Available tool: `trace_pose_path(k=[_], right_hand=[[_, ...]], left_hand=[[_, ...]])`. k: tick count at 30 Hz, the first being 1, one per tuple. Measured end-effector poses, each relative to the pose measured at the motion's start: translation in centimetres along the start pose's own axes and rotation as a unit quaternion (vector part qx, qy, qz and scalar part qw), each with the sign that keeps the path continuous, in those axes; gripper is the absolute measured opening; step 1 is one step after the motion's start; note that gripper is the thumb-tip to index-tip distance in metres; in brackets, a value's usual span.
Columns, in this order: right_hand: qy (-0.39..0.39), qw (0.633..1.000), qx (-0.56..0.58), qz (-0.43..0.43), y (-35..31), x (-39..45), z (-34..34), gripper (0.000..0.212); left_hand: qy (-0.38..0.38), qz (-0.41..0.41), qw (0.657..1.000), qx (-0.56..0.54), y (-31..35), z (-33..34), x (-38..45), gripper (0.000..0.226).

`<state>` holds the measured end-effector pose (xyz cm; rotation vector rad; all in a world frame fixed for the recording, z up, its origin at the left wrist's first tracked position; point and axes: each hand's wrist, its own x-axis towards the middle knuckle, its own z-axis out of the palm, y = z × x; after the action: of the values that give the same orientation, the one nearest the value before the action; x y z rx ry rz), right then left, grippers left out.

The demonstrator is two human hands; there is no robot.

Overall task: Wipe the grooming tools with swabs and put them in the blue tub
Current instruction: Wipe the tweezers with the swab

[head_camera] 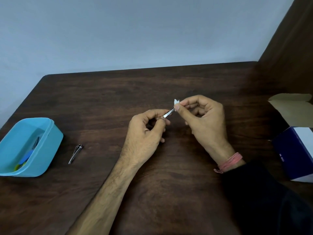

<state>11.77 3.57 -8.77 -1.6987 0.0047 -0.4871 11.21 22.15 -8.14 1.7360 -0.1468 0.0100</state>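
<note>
Steel tweezers (168, 113) are pinched by the left hand (147, 131); their tip is pinched through a white swab (176, 101) by the right hand (204, 119), well right of the blue tub (50, 138).

My left forearm (116, 182) is bare from the lower frame edge up to the hand, with no sleeve, watch or ring showing, and fine hair runs along it. My right wrist carries a bundle of thin pink threads (231, 161) wound round several times, with a small loose loop hanging off the bundle at about 8 o'clock. Just behind the threads, toward 4 o'clock, a black sleeve (264, 197) covers my right arm; its cloth is plain and dark, with no print or seam I can make out
</note>
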Motion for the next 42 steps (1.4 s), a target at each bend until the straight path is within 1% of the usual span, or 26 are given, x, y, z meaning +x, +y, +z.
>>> trace_pose_path(k=[2,5,6,9,10,13,14,17,22,25,29,32,35,38,42], right_hand=[[-0.018,1.000,-0.015,-0.002,0.0,-0.2,0.2,0.010],[0.024,1.000,-0.014,0.015,0.1,0.2,0.0,0.011],[0.026,0.999,-0.013,0.015,0.0,0.1,-0.1,0.011],[-0.021,1.000,-0.022,0.004,-0.3,-0.3,0.2,0.010],[-0.024,0.999,-0.025,0.002,-0.3,-0.4,0.3,0.010],[0.024,1.000,-0.002,0.017,-0.2,0.1,0.1,0.010],[0.026,0.999,0.005,0.020,-0.1,0.2,0.0,0.010],[-0.003,1.000,0.005,0.023,-0.1,0.0,0.1,0.011],[0.025,0.990,0.107,0.086,0.1,0.7,-0.1,0.011],[0.024,0.986,0.131,0.099,0.0,0.9,-0.3,0.011],[0.019,0.987,0.123,0.104,0.2,0.9,-0.4,0.012],[0.018,0.987,0.120,0.103,0.2,0.9,-0.4,0.011],[0.008,0.988,0.116,0.101,0.1,0.8,-0.4,0.011],[-0.004,0.990,0.106,0.093,0.1,0.7,-0.3,0.011],[0.004,0.983,0.150,0.104,-0.1,0.9,-0.5,0.010]], left_hand=[[0.004,0.000,1.000,0.000,0.0,0.0,0.0,0.027],[0.006,-0.002,1.000,-0.005,0.1,0.0,0.0,0.027],[0.005,-0.002,1.000,-0.007,0.1,0.0,0.0,0.028],[0.005,-0.001,1.000,-0.008,0.3,0.0,0.0,0.030],[0.006,0.000,1.000,-0.008,0.4,0.0,0.0,0.030],[0.008,0.002,1.000,-0.002,0.3,0.1,0.0,0.029],[0.007,0.002,1.000,0.000,0.2,0.1,-0.1,0.028],[0.010,0.007,1.000,0.007,0.2,0.1,-0.1,0.029],[0.005,0.026,0.998,0.049,0.0,0.2,-0.3,0.026],[0.008,0.036,0.997,0.063,0.1,0.2,-0.3,0.027],[0.012,0.029,0.998,0.060,-0.2,0.1,-0.1,0.025],[0.000,0.020,0.999,0.047,-0.1,0.1,-0.1,0.016],[-0.013,0.003,0.999,0.032,0.0,0.1,0.0,0.018],[-0.023,0.009,0.999,0.034,-0.1,0.1,0.0,0.015],[-0.011,0.009,1.000,0.006,-0.1,0.1,0.1,0.010]])
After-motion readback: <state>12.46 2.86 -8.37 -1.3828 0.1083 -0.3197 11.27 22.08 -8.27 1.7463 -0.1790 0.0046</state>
